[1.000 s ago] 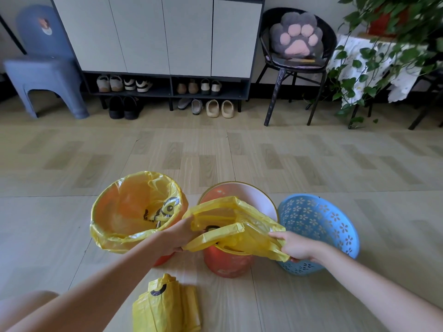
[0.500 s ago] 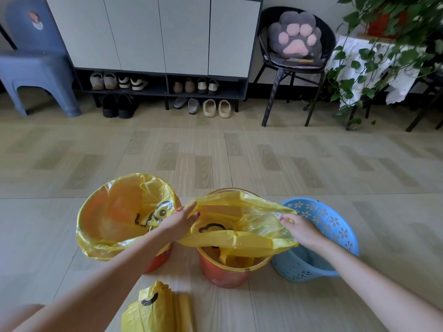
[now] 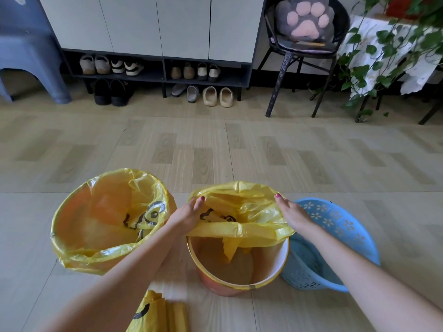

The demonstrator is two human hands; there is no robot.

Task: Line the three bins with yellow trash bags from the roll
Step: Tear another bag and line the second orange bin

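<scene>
Bag [image 3: 239, 212] number two is going onto the middle bin [image 3: 239, 281], far hem already over the far rim, near hem loose across the mouth. Left hand [image 3: 189, 215] pinches the hem on the left side, right hand [image 3: 293, 215] lies on the right side, but I can't tell if those fingers curl round the plastic or just press it. Looks like step two of three: left bin [image 3: 72, 238] is lined, blue basket [image 3: 335, 236] on the right is bare. Next move is probably pulling the near hem down over the near rim. Roll [image 3: 155, 315] sits on the near floor, cut off by the frame edge. Bag's bottom is hidden inside the bin.
</scene>
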